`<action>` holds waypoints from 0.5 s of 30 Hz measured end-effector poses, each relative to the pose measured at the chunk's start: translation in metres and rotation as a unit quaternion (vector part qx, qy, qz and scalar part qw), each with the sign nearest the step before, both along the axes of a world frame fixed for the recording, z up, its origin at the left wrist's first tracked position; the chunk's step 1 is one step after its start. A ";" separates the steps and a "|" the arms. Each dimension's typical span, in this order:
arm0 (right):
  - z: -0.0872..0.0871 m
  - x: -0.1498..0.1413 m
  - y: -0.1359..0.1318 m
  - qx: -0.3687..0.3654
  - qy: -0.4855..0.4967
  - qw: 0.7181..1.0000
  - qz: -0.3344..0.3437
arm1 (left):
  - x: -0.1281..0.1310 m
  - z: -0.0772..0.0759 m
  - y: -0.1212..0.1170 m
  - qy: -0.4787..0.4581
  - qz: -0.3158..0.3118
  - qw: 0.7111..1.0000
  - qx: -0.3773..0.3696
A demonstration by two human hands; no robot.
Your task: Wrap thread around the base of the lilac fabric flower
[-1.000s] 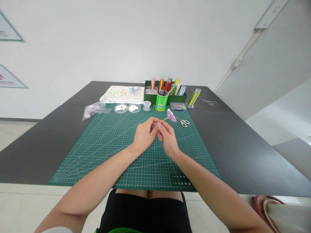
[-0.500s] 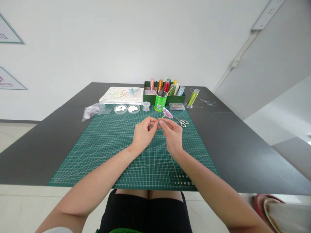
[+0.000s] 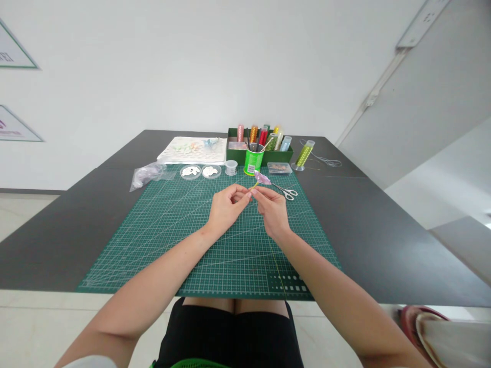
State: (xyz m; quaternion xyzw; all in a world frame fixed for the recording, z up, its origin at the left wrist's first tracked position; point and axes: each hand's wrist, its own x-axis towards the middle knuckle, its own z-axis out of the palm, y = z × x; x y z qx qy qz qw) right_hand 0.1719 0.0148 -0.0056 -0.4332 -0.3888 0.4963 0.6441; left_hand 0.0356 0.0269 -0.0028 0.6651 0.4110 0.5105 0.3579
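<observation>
My left hand (image 3: 229,207) and my right hand (image 3: 273,209) meet fingertip to fingertip above the green cutting mat (image 3: 161,245). Between their pinched fingers is the thin yellow-green stem of a small artificial flower (image 3: 262,178) with pale purple petals, its head pointing away from me. A fine yellow-green thread (image 3: 276,266) runs from beneath my right hand down across the mat to its near edge. Just beyond the right fingers lie white-handled scissors (image 3: 288,193), their blades partly behind the flower. The exact grip on the stem is too small to make out.
A green can (image 3: 253,161) with tools stands before a dark green box (image 3: 232,155) of thread spools. Nearby are a green spool (image 3: 305,155), a flat clear case (image 3: 279,168), round dishes (image 3: 191,172), a small tub (image 3: 230,167), a plastic bag (image 3: 144,175) and a white slab (image 3: 192,151).
The flower head has shifted slightly left and turned a little between my fingers. Both hands stay close together in nearly the same place, still pinching the stem.
</observation>
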 end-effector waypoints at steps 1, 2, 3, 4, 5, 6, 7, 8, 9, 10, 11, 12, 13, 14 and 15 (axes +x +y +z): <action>0.001 0.000 0.000 -0.002 0.005 1.000 0.000 | 0.000 0.000 0.000 -0.003 -0.002 1.000 -0.001; 0.001 0.000 -0.001 -0.003 0.007 1.000 0.001 | 0.000 0.000 0.000 -0.007 -0.004 1.000 -0.004; 0.002 0.000 -0.001 -0.003 0.010 1.000 0.003 | 0.000 0.000 0.000 -0.011 -0.009 1.000 -0.007; 0.002 -0.001 -0.001 -0.002 0.011 1.000 0.006 | 0.000 0.001 0.000 -0.015 -0.014 1.000 -0.011; 0.002 -0.001 -0.001 -0.001 0.012 1.000 0.008 | 0.000 0.001 0.001 -0.021 -0.021 0.999 -0.017; 0.002 -0.001 -0.001 0.001 0.014 1.000 0.009 | -0.001 0.002 0.001 -0.026 -0.028 0.999 -0.022; 0.002 -0.001 -0.001 0.002 0.014 1.000 0.010 | -0.001 0.002 0.002 -0.032 -0.035 0.999 -0.027; 0.002 -0.001 -0.001 0.002 0.015 1.000 0.011 | -0.001 0.003 0.003 -0.037 -0.040 0.998 -0.029; 0.002 0.000 -0.001 0.002 0.015 1.000 0.011 | -0.001 0.003 0.003 -0.042 -0.043 0.998 -0.031; 0.002 0.000 -0.001 0.003 0.015 1.000 0.011 | -0.001 0.003 0.003 -0.045 -0.045 0.997 -0.031; 0.003 0.000 -0.001 0.004 0.015 1.000 0.010 | -0.001 0.003 0.003 -0.047 -0.047 0.997 -0.032; 0.003 0.000 -0.001 0.005 0.016 1.000 0.010 | -0.001 0.003 0.003 -0.047 -0.048 0.997 -0.034; 0.003 0.000 -0.001 0.006 0.017 1.000 0.009 | -0.001 0.003 0.003 -0.047 -0.048 0.997 -0.037; 0.003 0.000 -0.001 0.007 0.017 1.000 0.007 | -0.001 0.003 0.003 -0.046 -0.048 0.997 -0.040; 0.004 0.001 -0.001 0.008 0.017 1.000 0.005 | -0.001 0.003 0.003 -0.045 -0.048 0.997 -0.043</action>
